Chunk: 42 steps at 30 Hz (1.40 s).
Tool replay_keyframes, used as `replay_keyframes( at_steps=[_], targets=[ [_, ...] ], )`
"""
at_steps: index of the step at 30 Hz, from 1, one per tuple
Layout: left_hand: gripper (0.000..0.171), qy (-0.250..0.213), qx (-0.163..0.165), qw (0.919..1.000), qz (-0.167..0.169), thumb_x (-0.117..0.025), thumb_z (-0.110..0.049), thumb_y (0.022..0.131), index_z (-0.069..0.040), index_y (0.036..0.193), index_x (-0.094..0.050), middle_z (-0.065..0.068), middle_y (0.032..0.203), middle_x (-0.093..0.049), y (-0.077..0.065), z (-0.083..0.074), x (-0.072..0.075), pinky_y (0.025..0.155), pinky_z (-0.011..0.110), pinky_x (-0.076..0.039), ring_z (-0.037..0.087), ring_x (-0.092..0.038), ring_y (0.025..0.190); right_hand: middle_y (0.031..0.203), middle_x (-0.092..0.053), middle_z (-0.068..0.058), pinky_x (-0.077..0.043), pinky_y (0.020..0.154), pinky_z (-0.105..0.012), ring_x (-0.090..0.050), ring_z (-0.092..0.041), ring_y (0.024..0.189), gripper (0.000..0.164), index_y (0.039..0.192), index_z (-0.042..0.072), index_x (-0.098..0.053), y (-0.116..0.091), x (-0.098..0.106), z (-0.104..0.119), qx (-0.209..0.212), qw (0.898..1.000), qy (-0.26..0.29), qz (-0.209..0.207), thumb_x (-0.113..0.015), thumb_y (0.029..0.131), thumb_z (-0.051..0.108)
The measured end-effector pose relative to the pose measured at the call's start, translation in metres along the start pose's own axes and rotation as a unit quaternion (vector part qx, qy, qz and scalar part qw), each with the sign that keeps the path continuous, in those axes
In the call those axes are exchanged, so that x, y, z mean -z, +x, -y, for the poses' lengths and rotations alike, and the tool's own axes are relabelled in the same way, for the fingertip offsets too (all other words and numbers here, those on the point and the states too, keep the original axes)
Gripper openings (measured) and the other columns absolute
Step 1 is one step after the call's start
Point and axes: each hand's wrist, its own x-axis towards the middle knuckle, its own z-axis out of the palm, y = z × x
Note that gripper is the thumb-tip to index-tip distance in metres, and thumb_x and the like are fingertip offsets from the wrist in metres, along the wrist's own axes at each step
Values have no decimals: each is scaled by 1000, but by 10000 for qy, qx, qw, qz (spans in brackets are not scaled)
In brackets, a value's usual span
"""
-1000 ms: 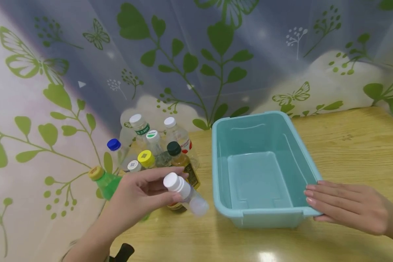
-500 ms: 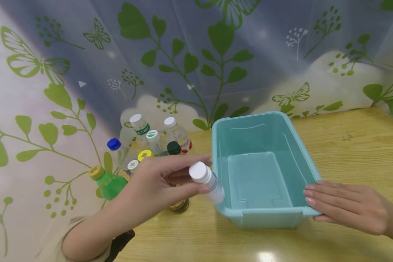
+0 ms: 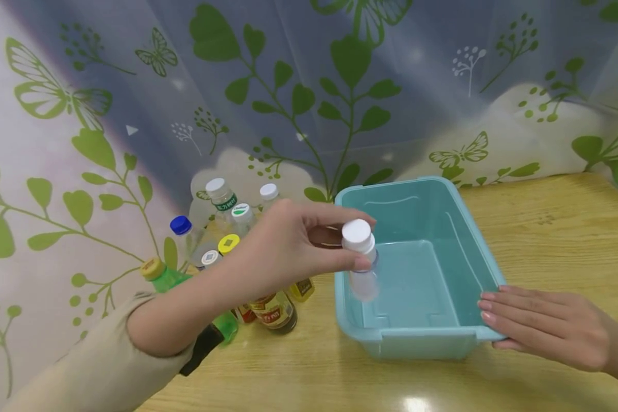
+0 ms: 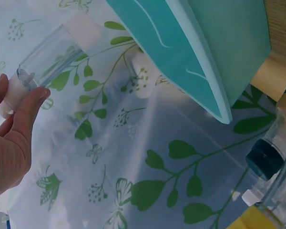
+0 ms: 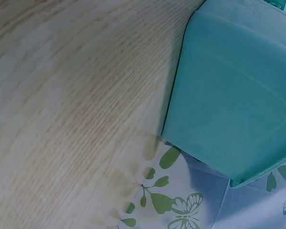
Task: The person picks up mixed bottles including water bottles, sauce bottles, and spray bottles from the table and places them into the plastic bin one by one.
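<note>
My left hand [image 3: 309, 240] pinches a small clear bottle [image 3: 363, 280] near its white cap, between thumb and fingers. In the head view the bottle overlaps the left part of a teal plastic tub [image 3: 422, 336], its base pointing down. The left wrist view shows the same bottle [image 4: 50, 55] with a see-through body and a pale end, the hand [image 4: 14, 138] gripping its cap end. My right hand [image 3: 551, 323] rests with straight fingers on the tub's near right corner. In the right wrist view only the outer wall of the tub [image 5: 229, 95] shows; that hand is out of frame.
Several bottles stand left of the tub, among them a blue-capped bottle [image 3: 180, 225], a yellow-capped bottle [image 3: 229, 244], a green bottle [image 3: 167, 277] and a dark sauce bottle [image 3: 275, 312]. My left forearm hides some of them. A patterned curtain [image 3: 288, 86] hangs behind the wooden table [image 3: 571, 229].
My left hand has carried the small bottle rightward and up from beside the bottle group to over the tub, and the bottle now hangs more upright. My right hand has stayed at the tub's corner.
</note>
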Motion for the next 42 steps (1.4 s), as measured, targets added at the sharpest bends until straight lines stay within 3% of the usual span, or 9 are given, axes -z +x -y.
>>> replay_keyframes(
  at_steps=[2, 4, 6, 9, 21, 32, 35, 39, 42],
  targets=[
    [44, 92, 211, 9997, -108, -78, -36, 77, -30, 119, -65, -10, 96, -72, -2, -57, 2, 70, 31, -56, 9, -69, 89, 104, -69, -20, -47, 98, -32, -66, -25, 103, 29, 104, -9, -68, 4, 0, 0, -1, 10000, 1, -4, -59, 94, 16],
    [37, 209, 409, 9988, -168, -78, -30, 78, -24, 113, -68, -9, 89, -72, -1, -101, 2, 72, 28, -56, 7, -69, 84, 105, -69, -20, -46, 99, -32, -66, -24, 105, 29, 105, -10, -68, 9, 0, 0, 1, 10000, -6, 2, -58, 95, 16],
    [31, 458, 604, 9969, -189, -78, -21, 79, -17, 109, -70, -9, 86, -70, 3, -130, 2, 72, 25, -54, 3, -69, 80, 106, -69, -20, -45, 100, -31, -65, -23, 106, 29, 106, -9, -68, 12, 0, 0, -5, 10000, -12, 20, -58, 95, 16],
    [28, 814, 768, 9937, -79, -77, -13, 79, -11, 107, -70, -7, 84, -69, 14, -149, -1, 71, 22, -53, 1, -66, 75, 106, -69, -19, -45, 100, -31, -65, -23, 106, 29, 106, -9, -68, 14, 1, 0, -8, 10000, -15, 35, -57, 95, 16],
    [21, 1588, 750, 9843, 166, -77, -15, 80, -12, 100, -72, -4, 85, -69, 55, -146, -4, 70, 17, -49, 3, -62, 77, 108, -69, -20, -44, 101, -31, -64, -23, 108, 30, 107, -9, -68, 9, 2, 0, -74, 9999, 45, 115, -57, 96, 17],
    [12, 1907, 849, 9765, 540, -75, -13, 81, -11, 93, -72, -3, 83, -66, 95, -144, 7, 67, 21, -47, 10, -57, 74, 108, -69, -19, -44, 101, -31, -64, -22, 108, 30, 108, -8, -68, 6, 3, 0, -95, 9998, -47, 152, -57, 96, 18],
    [5, 2111, 944, 9703, 706, -73, -10, 81, -10, 80, -68, -2, 71, -57, 108, -145, 6, 61, 21, -40, 12, -46, 63, 108, -69, -19, -43, 101, -31, -64, -22, 108, 30, 108, -8, -68, 10, 2, 0, -82, 9998, -4, 165, -57, 96, 17],
    [32, 2487, 977, 9593, 911, -73, -9, 80, -11, 60, -49, -1, 58, -30, 125, -147, 2, 55, 21, -27, 11, -24, 55, 107, -69, -20, -44, 101, -31, -65, -23, 107, 30, 107, -9, -68, 13, 1, -1, -54, 9999, 77, 119, -57, 96, 16],
    [37, 2672, 959, 9527, 1085, -74, -9, 80, -12, 58, -43, -2, 58, -24, 136, -150, -3, 55, 21, -26, 10, -21, 56, 106, -69, -20, -44, 100, -32, -65, -23, 106, 29, 106, -10, -68, 14, 1, -2, -49, 9999, 83, 90, -58, 95, 16]
  ],
)
